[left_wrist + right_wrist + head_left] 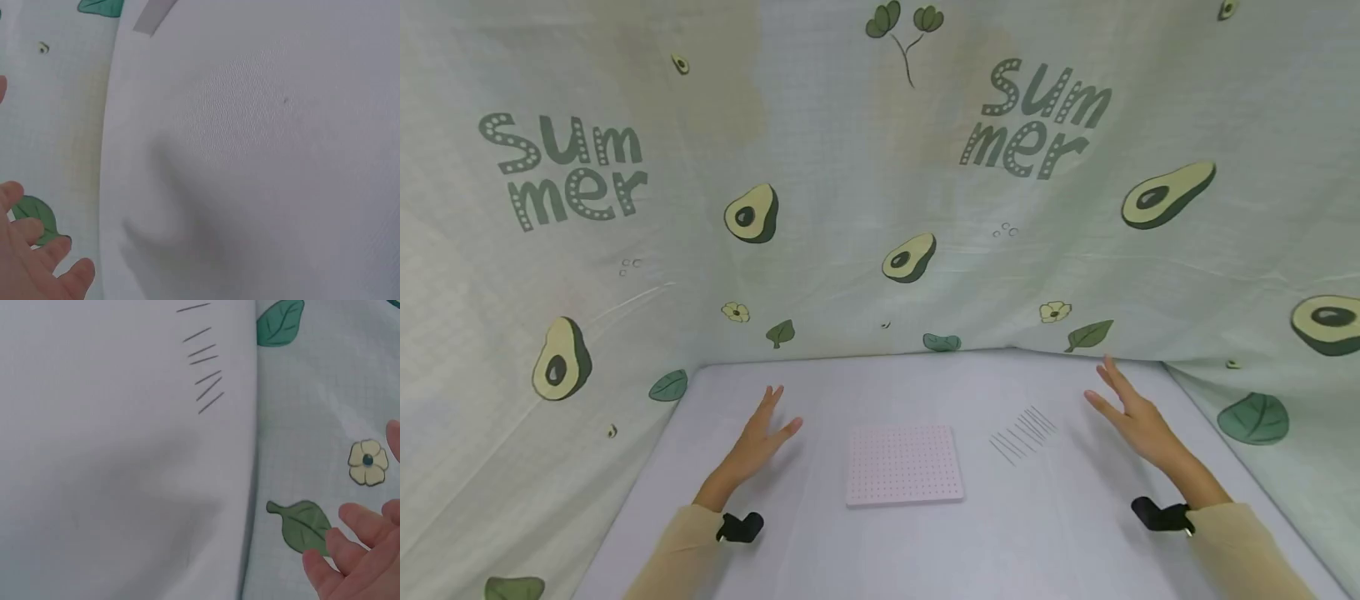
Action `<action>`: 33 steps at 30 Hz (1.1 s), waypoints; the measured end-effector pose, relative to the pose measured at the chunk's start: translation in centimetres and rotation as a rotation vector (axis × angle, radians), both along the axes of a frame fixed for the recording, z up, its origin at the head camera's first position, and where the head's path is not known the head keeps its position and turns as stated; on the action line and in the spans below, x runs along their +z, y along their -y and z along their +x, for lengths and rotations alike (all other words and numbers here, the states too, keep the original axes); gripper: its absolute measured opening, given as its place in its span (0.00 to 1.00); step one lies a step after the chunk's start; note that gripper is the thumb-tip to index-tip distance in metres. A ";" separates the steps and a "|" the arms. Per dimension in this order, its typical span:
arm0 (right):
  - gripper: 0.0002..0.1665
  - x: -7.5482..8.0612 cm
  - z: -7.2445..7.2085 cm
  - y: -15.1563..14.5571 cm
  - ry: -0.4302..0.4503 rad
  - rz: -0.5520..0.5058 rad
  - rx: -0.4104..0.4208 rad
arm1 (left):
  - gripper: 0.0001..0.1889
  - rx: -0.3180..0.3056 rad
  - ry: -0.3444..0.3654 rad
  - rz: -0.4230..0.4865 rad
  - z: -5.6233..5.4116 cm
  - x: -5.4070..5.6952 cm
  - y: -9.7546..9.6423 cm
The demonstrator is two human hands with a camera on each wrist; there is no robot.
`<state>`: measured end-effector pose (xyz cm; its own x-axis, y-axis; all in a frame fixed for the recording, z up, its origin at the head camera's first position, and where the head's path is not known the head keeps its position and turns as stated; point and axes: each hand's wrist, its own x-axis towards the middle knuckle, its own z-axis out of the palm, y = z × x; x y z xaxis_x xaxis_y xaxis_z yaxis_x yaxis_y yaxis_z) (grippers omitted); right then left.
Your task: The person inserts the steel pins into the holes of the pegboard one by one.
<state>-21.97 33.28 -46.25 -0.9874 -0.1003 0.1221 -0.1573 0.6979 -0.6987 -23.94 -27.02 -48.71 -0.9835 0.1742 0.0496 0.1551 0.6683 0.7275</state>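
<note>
A pale pink pegboard point(906, 465) with rows of small holes lies flat in the middle of the white table. To its right, several thin dark pins point(1022, 435) lie in a slanting row; the right wrist view shows the same pins point(207, 377) near the table's far edge. My left hand point(758, 443) hovers left of the board, fingers spread, holding nothing. Over the right side of the table, beyond the pins, my right hand point(1138, 421) is raised with its fingers apart and holds nothing. Shadows of the hands fall on the tabletop.
A light green cloth point(827, 275) printed with avocados, leaves and lettering hangs behind and beside the white table point(1000, 542). Both wrists wear black camera mounts. In the left wrist view, a grey strip point(155, 15) lies near the table's edge.
</note>
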 end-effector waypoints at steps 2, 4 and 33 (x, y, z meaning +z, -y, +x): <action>0.49 -0.2 0.1 0.4 0.004 -0.007 0.003 | 0.45 -0.001 0.020 0.046 0.1 -0.3 -0.3; 0.48 -0.5 0.2 0.8 -0.008 -0.007 0.001 | 0.45 -0.006 0.031 0.079 0.2 -0.6 -0.7; 0.19 -4.6 1.0 8.0 -0.159 -0.417 -0.038 | 0.41 -0.017 0.046 0.251 1.7 -3.7 -6.6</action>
